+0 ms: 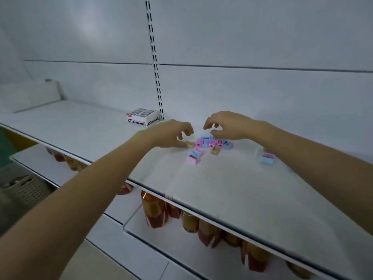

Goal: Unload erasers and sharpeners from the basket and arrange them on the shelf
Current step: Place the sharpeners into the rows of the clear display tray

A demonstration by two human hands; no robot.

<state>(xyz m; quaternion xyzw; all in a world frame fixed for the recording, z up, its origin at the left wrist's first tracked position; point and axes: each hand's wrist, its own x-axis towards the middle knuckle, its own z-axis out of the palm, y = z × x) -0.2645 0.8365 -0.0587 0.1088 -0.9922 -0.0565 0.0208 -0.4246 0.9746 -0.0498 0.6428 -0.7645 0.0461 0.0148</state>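
A loose pile of small pastel sharpeners point(210, 143), pink, blue, purple and beige, lies on the white shelf point(201, 188). My left hand point(171, 135) rests at the pile's left side, fingers loosely curled, its thumb tip touching a beige sharpener point(190, 144). Just above the back of the pile hovers my right hand point(228, 126), fingers bent downward, thumb near a blue sharpener point(205, 136); I see nothing held in it. A box of 4B erasers point(142, 117) stands behind my left hand at the back wall.
A few more sharpeners point(267, 157) sit in a clear holder to the right, partly behind my right forearm. A woven basket point(26, 191) stands low at the left. Red and gold packages point(155, 211) fill the shelf below. A slotted upright point(156, 77) runs up the back wall.
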